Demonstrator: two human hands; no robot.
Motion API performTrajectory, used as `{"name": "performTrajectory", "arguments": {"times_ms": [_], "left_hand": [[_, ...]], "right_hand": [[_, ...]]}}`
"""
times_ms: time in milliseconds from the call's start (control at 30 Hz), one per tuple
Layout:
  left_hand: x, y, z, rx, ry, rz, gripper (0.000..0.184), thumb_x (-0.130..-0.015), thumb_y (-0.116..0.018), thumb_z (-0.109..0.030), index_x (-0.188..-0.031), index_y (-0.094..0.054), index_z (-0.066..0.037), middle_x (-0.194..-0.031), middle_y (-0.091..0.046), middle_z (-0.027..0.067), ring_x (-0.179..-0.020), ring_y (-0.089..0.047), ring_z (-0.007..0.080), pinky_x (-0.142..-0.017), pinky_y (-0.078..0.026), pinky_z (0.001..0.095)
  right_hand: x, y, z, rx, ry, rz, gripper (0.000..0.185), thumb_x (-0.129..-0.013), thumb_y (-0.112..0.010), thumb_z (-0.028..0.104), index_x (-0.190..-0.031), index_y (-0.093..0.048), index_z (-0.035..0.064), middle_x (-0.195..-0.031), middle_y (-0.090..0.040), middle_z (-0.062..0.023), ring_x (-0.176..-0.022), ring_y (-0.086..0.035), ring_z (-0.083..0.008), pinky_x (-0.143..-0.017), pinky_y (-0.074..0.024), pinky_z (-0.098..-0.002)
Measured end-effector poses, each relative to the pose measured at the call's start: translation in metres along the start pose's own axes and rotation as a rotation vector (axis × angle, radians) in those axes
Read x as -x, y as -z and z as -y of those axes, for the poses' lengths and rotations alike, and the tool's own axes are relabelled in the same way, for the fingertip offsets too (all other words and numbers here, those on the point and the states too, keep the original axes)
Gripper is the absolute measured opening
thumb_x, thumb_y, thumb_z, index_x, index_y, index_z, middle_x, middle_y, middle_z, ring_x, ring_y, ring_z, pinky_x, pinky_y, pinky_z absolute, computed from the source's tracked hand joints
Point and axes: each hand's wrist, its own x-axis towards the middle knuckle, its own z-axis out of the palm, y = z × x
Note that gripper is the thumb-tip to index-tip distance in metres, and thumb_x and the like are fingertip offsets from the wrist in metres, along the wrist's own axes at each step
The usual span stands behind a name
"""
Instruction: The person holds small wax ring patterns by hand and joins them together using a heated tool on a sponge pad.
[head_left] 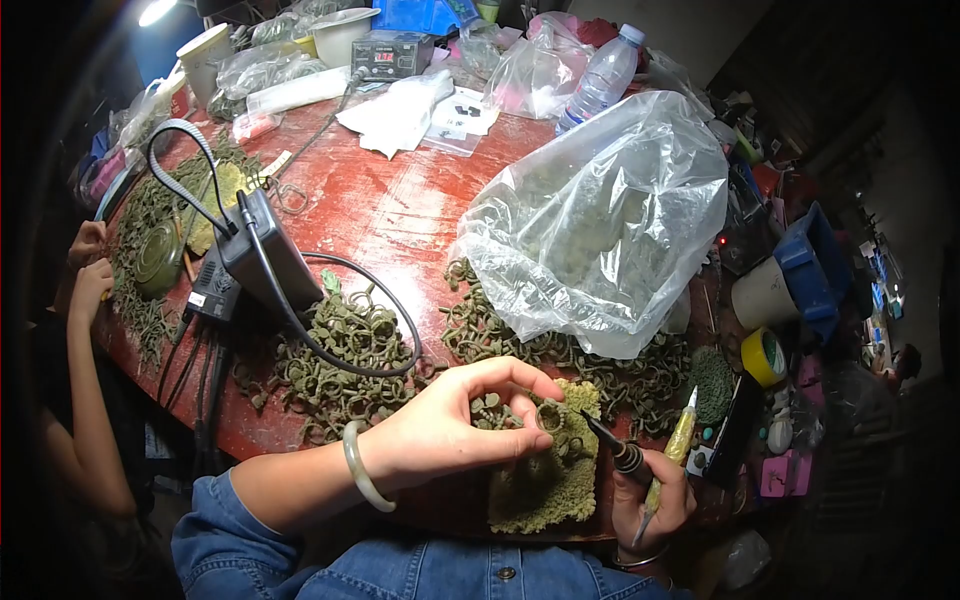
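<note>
Between the thumb and fingers of my left hand (455,415) is a small dark green ring (549,416), held above a yellow-green sponge pad (545,505). My right hand (655,495) is closed around a pen-shaped tool with a dark pointed tip (628,458), which points at the ring. The same hand also grips a yellow-wrapped pointed tool (678,440), slanting upward. Whether the dark tip touches the ring, I cannot tell. Heaps of similar green rings (345,370) lie beyond my left hand, with more beneath the plastic bag.
A large clear plastic bag (610,220) covers the table's right side. A dark box with cables (265,250) stands left, near another person's hands (92,265). Behind are a water bottle (605,75) and a display unit (392,56). Yellow tape (764,357) lies right.
</note>
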Motion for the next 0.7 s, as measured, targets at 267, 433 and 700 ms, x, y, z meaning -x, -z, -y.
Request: {"name": "performTrajectory", "arguments": {"times_ms": [267, 433, 700], "left_hand": [[-0.0005, -0.0007, 0.0001, -0.003, -0.028, -0.005, 0.038, -0.083, -0.076, -0.004, -0.117, -0.061, -0.003, -0.088, -0.058, -0.0044, -0.086, -0.054, 0.0035, -0.083, -0.043, 0.0211], [-0.0010, 0.0002, 0.0020, -0.082, -0.061, -0.002, 0.038, -0.082, -0.076, -0.004, -0.116, -0.061, -0.004, -0.087, -0.058, -0.0042, -0.086, -0.054, 0.0036, -0.084, -0.042, 0.0212], [-0.0013, -0.0002, 0.0023, -0.119, -0.079, -0.014, 0.037, -0.081, -0.076, -0.003, -0.115, -0.061, -0.003, -0.087, -0.059, -0.0029, -0.085, -0.055, 0.0040, -0.083, -0.043, 0.0214]], "right_hand": [[0.0028, 0.0013, -0.0009, -0.007, -0.022, 0.020, 0.033, -0.081, -0.079, 0.021, -0.103, -0.063, 0.0029, -0.083, -0.071, -0.0111, -0.070, -0.070, -0.0257, -0.064, -0.0540, -0.0322], [0.0001, 0.0002, 0.0009, 0.011, -0.005, 0.011, 0.033, -0.080, -0.080, 0.020, -0.103, -0.063, 0.0032, -0.083, -0.071, -0.0110, -0.070, -0.070, -0.0254, -0.063, -0.0539, -0.0320], [0.0018, 0.0001, -0.0013, 0.014, 0.002, 0.024, 0.033, -0.080, -0.081, 0.021, -0.102, -0.063, 0.0037, -0.083, -0.071, -0.0109, -0.070, -0.070, -0.0259, -0.064, -0.0537, -0.0323]]}}
